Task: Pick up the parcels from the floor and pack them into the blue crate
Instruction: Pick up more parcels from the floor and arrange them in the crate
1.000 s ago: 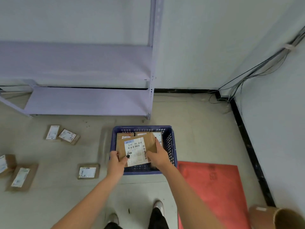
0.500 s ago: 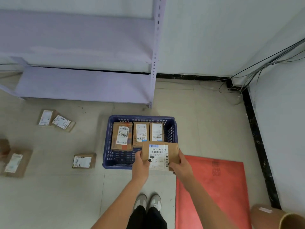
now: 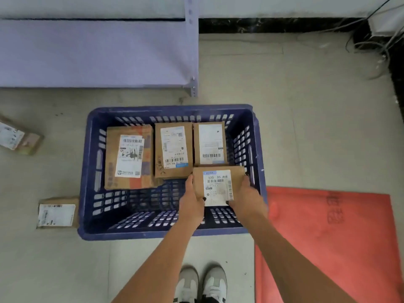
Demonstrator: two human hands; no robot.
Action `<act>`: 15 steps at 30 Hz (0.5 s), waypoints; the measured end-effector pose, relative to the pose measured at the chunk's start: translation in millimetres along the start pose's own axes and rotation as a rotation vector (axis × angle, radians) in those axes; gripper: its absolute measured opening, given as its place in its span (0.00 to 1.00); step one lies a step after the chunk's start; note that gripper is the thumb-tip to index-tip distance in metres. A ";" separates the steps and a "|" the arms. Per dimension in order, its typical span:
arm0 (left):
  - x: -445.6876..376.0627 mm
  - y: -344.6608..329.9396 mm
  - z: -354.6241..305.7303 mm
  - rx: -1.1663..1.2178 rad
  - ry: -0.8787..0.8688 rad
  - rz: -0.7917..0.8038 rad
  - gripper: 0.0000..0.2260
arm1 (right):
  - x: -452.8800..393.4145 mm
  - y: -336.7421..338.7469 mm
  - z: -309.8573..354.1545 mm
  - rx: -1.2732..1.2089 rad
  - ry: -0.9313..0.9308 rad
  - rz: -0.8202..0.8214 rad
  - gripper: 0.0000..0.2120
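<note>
Now both hands hold 1 small parcel [image 3: 217, 187] inside the blue crate [image 3: 87, 171], at its right side: the left hand [image 3: 191, 201] grips its left edge, the right hand [image 3: 247, 199] its right edge. 3 other parcels lie in a row behind it; 2 more [image 3: 57, 213] rest on the floor left of the crate

We see two bare forearms, no sleeves, no watch, no rings visible. Left hand [image 3: 190, 205]: dark polish on thumbnail. Right hand [image 3: 248, 201]: dark nail tip showing at far fingers. Below, our shoes [image 3: 202, 284]: pale grey-and-white trainers, white laces, toes side by side. Dark trouser hems just above shoes at bottom edge.
</note>
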State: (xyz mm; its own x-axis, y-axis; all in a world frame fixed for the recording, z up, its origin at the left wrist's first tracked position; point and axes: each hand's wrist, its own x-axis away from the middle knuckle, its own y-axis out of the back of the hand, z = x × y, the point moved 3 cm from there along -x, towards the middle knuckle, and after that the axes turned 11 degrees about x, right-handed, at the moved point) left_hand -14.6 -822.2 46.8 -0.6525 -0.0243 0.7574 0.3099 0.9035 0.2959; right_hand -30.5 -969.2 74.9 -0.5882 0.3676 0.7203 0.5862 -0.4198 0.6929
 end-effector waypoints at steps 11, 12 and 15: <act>-59.1 -30.0 40.9 -0.113 -0.002 0.022 0.27 | -56.4 -55.2 -2.0 0.287 0.011 -0.073 0.38; -58.7 -29.7 40.7 -0.141 0.008 0.016 0.24 | -55.5 -55.7 -2.6 0.304 0.013 -0.080 0.38; -53.6 -28.7 38.5 -0.178 0.052 0.019 0.17 | -46.6 -54.7 -5.5 0.313 0.011 -0.079 0.38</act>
State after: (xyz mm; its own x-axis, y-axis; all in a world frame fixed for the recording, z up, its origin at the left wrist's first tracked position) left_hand -15.1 -830.4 -24.7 -0.6104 -0.0344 0.7914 0.4420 0.8143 0.3763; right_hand -38.2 -968.0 3.2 -0.6436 0.3788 0.6651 0.6804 -0.1146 0.7238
